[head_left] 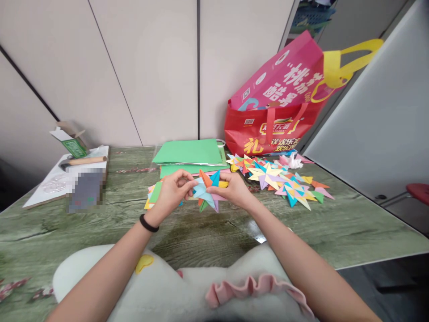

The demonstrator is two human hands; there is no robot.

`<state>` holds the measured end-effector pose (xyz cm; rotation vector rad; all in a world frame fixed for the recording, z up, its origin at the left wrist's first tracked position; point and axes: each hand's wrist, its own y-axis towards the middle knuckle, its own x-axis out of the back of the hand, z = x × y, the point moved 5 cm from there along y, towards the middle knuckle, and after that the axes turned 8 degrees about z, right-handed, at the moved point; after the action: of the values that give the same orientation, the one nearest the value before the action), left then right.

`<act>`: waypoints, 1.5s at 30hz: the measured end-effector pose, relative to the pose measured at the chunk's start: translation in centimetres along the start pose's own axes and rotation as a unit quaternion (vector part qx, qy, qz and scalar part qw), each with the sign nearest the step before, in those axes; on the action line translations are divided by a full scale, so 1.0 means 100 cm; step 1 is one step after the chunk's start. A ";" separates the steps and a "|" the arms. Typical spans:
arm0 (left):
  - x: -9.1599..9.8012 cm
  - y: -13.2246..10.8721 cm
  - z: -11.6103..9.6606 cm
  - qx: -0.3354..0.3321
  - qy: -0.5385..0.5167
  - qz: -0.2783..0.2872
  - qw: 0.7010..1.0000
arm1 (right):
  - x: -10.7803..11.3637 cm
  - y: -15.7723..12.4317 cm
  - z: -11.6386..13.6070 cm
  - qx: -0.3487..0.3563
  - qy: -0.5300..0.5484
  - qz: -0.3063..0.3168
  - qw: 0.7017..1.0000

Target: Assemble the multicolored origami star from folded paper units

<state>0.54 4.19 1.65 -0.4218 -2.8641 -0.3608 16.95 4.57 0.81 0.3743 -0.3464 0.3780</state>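
A folded paper star point(207, 192) with points in light blue, orange, blue, yellow, green and purple is held up above the table between both hands. My left hand point(177, 187) pinches a light blue point on its left side with thumb and fingertips. On the other side, my right hand point(233, 190) grips the star, thumb in front and fingers behind it. Partly hidden behind my left hand lie coloured paper pieces point(154, 194). To the right of my right hand is a pile of finished-looking paper stars point(266, 174) in many colours.
Green paper sheets point(187, 152) lie stacked behind my hands. A red gift bag point(268, 129) holding a pink bag point(281, 80) stands at the back right. At left are a white board point(50, 185), a hammer-like tool point(85, 161), a small box point(74, 145) and a blurred-out object point(86, 190).
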 end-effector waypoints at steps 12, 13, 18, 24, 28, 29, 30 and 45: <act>0.002 -0.005 0.004 -0.040 0.030 -0.047 0.998 | -0.002 -0.001 0.001 0.004 -0.008 0.001 1.000; 0.002 -0.005 0.003 -0.043 0.035 -0.054 0.997 | -0.002 -0.001 0.001 0.006 -0.007 0.000 1.000; 0.000 -0.007 0.001 -0.042 0.041 -0.077 0.995 | -0.003 0.000 0.002 0.003 -0.005 -0.004 1.000; 0.001 -0.007 -0.001 -0.069 0.082 -0.074 0.991 | -0.003 0.000 0.002 0.005 -0.011 -0.012 1.000; 0.000 -0.008 -0.008 -0.103 0.114 -0.053 0.987 | -0.002 0.000 0.000 -0.001 -0.009 -0.019 1.000; 0.000 -0.008 -0.009 -0.106 0.115 -0.045 0.987 | -0.002 0.000 -0.001 -0.001 -0.006 -0.020 1.000; -0.001 -0.008 -0.009 -0.106 0.116 -0.039 0.987 | -0.002 0.000 -0.001 -0.002 -0.005 -0.022 1.000; -0.006 -0.006 -0.009 -0.098 0.198 -0.003 0.975 | -0.004 0.000 -0.006 0.049 -0.111 -0.057 0.991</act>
<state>1.05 3.27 2.24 -0.3311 -2.4516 -0.6519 16.75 4.70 0.07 0.5313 -0.5224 0.2410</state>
